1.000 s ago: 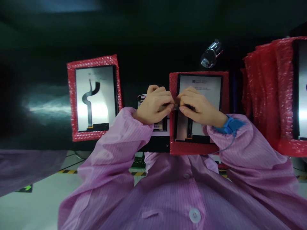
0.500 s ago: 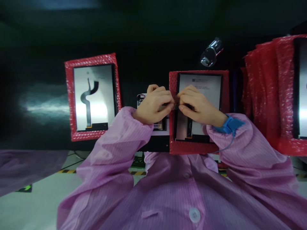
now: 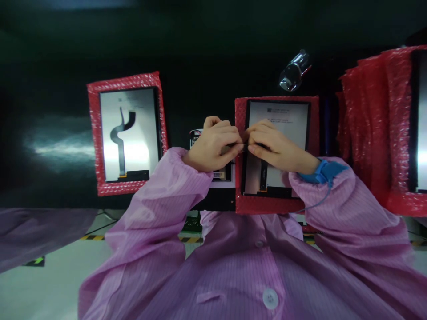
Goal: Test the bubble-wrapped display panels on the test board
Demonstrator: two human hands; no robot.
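Grips: your left hand (image 3: 213, 144) and right hand (image 3: 276, 146) are both pinching one cable end (image 3: 245, 147) | Place: it is sitting over the left edge of the middle panel (image 3: 283, 119) | Count: three panels are lying on the table (image 3: 200, 89), with the left panel (image 3: 128, 133) and right panel (image 3: 420, 120) well apart from it.

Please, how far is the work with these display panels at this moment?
Looks done: the left panel lies apart on red wrap, its flex cable loose. In hand: the left hand and right hand pinch a small dark cable end between the middle panel and a small board. Probably left: the stack of red wraps at the right, one panel showing at its edge.
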